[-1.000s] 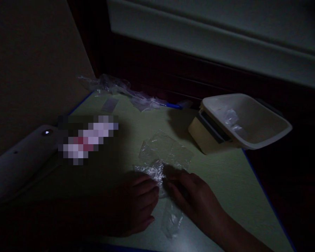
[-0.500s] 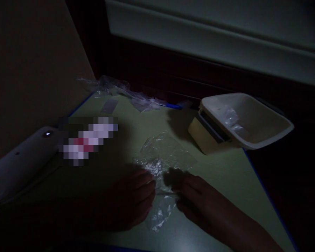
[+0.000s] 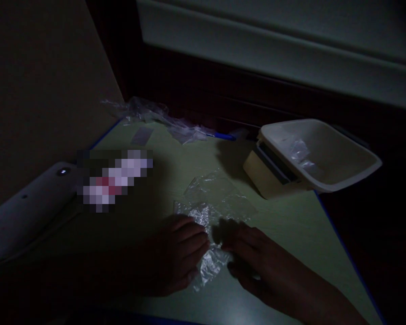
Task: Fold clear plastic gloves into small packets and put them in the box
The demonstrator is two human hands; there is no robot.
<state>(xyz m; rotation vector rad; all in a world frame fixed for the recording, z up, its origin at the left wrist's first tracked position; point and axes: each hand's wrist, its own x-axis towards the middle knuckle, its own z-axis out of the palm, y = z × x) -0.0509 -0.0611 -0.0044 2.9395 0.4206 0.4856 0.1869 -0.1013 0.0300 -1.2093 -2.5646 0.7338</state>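
Note:
In the dim light, a clear plastic film (image 3: 203,212) lies crinkled on the pale green table (image 3: 257,293), between and beyond my hands. My left hand (image 3: 182,257) rests on its left side, fingers bent close together and pointing right, with the thumb tucked near the film's lower part. Opposite it, my right hand (image 3: 250,257) touches the film's right edge, its fingers curled and the thumb a little apart from them. Neither hand's fingertips show clearly. A second clear sheet (image 3: 219,189) lies flat just beyond.
A cream bin (image 3: 267,176) with clear plastic (image 3: 299,151) inside leans at the right. Clear bags (image 3: 145,110) and a blue pen (image 3: 223,136) lie along the back edge. A white device (image 3: 30,203) and a blurred-out item (image 3: 115,180) are at the left.
My left hand has moved slightly right, closer to my right hand. The film's lower part has bunched up between them. My right hand has hardly moved.

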